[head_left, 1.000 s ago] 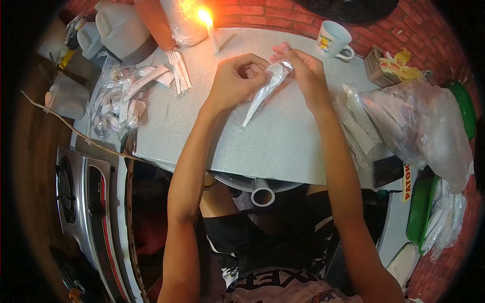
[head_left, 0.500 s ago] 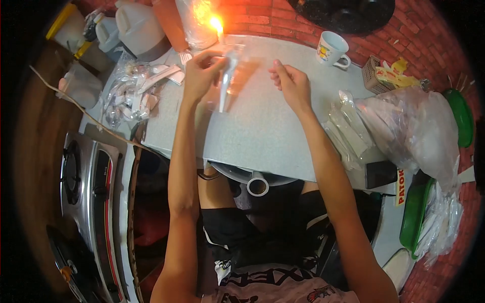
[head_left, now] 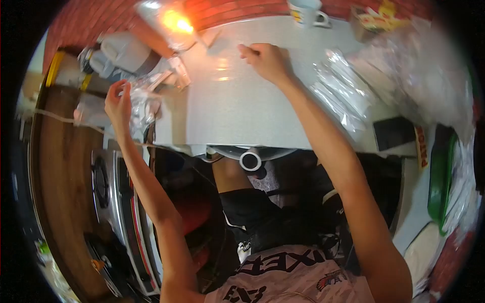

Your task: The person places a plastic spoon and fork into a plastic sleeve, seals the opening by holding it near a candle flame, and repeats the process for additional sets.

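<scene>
My left hand (head_left: 119,106) is raised at the left side of the table, over the edge of a pile of clear plastic bags with white plastic cutlery (head_left: 144,108). Its fingers are loosely curved with a gap between them, and I see nothing in them. My right hand (head_left: 267,61) hovers above the middle of the white tabletop (head_left: 242,111), its fingers curled in and thumb against them. Nothing shows sticking out of it. Left of it, near the far edge, burns a bright flame (head_left: 178,22). Wrapped pale pieces (head_left: 179,73) lie beside the cutlery pile.
A white mug (head_left: 304,12) and a small basket (head_left: 371,25) stand at the back right. Flat clear packets (head_left: 341,91), a large plastic bag (head_left: 419,65) and a dark phone (head_left: 393,133) lie right. Jugs (head_left: 129,53) stand back left; a gas stove (head_left: 108,187) is lower left.
My left hand has moved left and down to the cutlery pile, and the white cutlery in its clear sleeve is no longer in it. My right hand has shifted left. The view has tilted.
</scene>
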A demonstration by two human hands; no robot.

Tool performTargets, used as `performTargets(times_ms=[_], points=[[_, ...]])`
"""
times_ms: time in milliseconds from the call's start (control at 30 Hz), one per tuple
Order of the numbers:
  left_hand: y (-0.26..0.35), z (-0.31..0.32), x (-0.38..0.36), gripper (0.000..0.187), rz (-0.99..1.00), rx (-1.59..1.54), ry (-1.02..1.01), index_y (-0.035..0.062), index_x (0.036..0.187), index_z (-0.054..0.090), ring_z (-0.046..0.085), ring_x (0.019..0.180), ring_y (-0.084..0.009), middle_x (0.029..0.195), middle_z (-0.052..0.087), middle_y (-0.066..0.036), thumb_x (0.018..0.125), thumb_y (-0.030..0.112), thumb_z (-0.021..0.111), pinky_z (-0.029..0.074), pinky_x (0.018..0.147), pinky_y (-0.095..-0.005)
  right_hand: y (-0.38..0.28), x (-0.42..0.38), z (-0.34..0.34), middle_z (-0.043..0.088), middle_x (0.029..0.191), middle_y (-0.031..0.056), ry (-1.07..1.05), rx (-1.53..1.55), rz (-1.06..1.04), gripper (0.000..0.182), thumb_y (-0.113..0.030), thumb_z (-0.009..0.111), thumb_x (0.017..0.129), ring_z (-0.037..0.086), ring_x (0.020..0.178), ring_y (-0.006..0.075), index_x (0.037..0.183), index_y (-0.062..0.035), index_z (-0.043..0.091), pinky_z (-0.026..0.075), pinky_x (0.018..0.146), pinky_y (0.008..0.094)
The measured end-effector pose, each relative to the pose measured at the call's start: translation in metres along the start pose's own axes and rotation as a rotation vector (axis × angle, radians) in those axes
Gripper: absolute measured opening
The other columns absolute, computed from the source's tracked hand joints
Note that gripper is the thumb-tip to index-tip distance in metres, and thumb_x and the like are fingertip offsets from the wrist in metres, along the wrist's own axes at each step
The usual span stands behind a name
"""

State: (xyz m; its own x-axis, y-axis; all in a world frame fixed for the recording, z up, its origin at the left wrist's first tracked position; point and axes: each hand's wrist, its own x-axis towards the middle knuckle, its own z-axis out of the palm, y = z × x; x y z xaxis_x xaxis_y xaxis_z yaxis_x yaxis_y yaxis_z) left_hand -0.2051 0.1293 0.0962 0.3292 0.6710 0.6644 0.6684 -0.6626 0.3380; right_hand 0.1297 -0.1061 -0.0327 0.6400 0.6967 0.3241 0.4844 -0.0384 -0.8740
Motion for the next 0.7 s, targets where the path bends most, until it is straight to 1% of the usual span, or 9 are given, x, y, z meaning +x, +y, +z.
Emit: performTargets(times_ms=[33,100,167,200,233,300,367,467,700], points=[[0.030,0.009,-0.005,0.038,0.016,-0.132,-0.205,0.0072,0.121,0.072,0.065,0.078,-0.0107,0.094,0.072,-0.007,0.093,0.033,0.074,0.052,0.069,-0.0284,0.002,-0.001,-0.001,0.072,0.073,0.0163,-0.011,0.015,-0.025,0.051,-0.053,0.060,0.099,0.070,0.070,0.0339,0.086,-0.0058,0.077,0.052,0.068,0.0448],[0.105,0.029,-0.028,0.022,0.141,-0.466,-0.550,0.0088,0.117,0.073,0.065,0.077,-0.0108,0.096,0.073,-0.005,0.098,0.018,0.069,0.052,0.069,-0.0282,-0.006,-0.004,-0.010,0.067,0.063,0.0081,-0.040,-0.119,-0.020,0.051,-0.054,0.061,0.099,0.064,0.059,0.0207,0.085,-0.0077,0.078,0.049,0.061,0.0357],[0.178,0.049,-0.049,0.022,0.342,-0.455,-0.803,0.0077,0.117,0.073,0.063,0.076,-0.0098,0.097,0.073,-0.003,0.096,0.016,0.069,0.051,0.069,-0.0268,-0.001,-0.005,-0.006,0.065,0.063,0.0117,-0.005,0.005,-0.072,0.052,-0.052,0.060,0.100,0.063,0.058,0.0237,0.084,-0.0055,0.077,0.048,0.060,0.0382],[0.207,0.065,-0.059,0.021,0.432,-0.513,-0.897,0.0067,0.115,0.073,0.063,0.078,-0.0097,0.097,0.073,-0.002,0.095,0.015,0.070,0.051,0.069,-0.0259,-0.003,-0.006,-0.009,0.064,0.066,0.0197,-0.009,0.042,-0.059,0.051,-0.046,0.065,0.096,0.064,0.067,0.0394,0.071,-0.0016,0.065,0.049,0.066,0.0483],[0.242,0.071,-0.068,0.019,0.512,-0.503,-0.994,0.0064,0.111,0.074,0.063,0.078,-0.0113,0.097,0.073,-0.005,0.095,0.015,0.070,0.051,0.070,-0.0262,-0.002,-0.005,-0.016,0.069,0.075,0.0174,-0.137,0.054,-0.002,0.047,-0.045,0.066,0.096,0.067,0.073,0.0367,0.076,-0.0028,0.065,0.051,0.070,0.0474],[0.289,0.108,-0.087,0.021,0.850,-0.683,-0.882,0.0052,0.107,0.074,0.066,0.082,-0.0242,0.096,0.073,-0.011,0.089,0.016,0.072,0.053,0.078,-0.0352,0.035,-0.005,0.031,0.074,0.089,0.0135,0.531,0.213,-0.691,0.045,-0.048,0.065,0.096,0.071,0.084,0.0333,0.085,-0.0046,0.064,0.053,0.079,0.0462],[0.332,0.113,-0.099,0.022,0.868,-0.556,-1.059,0.0034,0.111,0.072,0.067,0.096,-0.0228,0.103,0.072,-0.009,0.091,0.013,0.072,0.052,0.088,-0.0363,0.052,-0.009,0.030,0.076,0.103,0.0111,0.304,0.450,-0.543,0.041,-0.049,0.065,0.096,0.072,0.096,0.0314,0.102,-0.0076,0.068,0.054,0.088,0.0465],[0.369,0.139,-0.118,0.025,0.858,-0.660,-1.179,0.0025,0.109,0.071,0.067,0.099,-0.0258,0.103,0.072,-0.010,0.086,0.011,0.074,0.052,0.092,-0.0380,-0.009,-0.004,-0.011,0.077,0.094,0.0159,-0.106,0.008,0.100,0.041,-0.048,0.065,0.095,0.074,0.089,0.0363,0.098,-0.0083,0.078,0.057,0.084,0.0475],[0.373,0.157,-0.139,0.028,1.096,-0.569,-1.140,0.0028,0.107,0.071,0.068,0.092,-0.0282,0.100,0.073,-0.010,0.080,0.009,0.077,0.054,0.086,-0.0402,-0.007,-0.006,-0.004,0.075,0.088,0.0171,0.007,-0.016,0.032,0.042,-0.048,0.065,0.095,0.073,0.085,0.0396,0.091,-0.0085,0.079,0.057,0.081,0.0501]])
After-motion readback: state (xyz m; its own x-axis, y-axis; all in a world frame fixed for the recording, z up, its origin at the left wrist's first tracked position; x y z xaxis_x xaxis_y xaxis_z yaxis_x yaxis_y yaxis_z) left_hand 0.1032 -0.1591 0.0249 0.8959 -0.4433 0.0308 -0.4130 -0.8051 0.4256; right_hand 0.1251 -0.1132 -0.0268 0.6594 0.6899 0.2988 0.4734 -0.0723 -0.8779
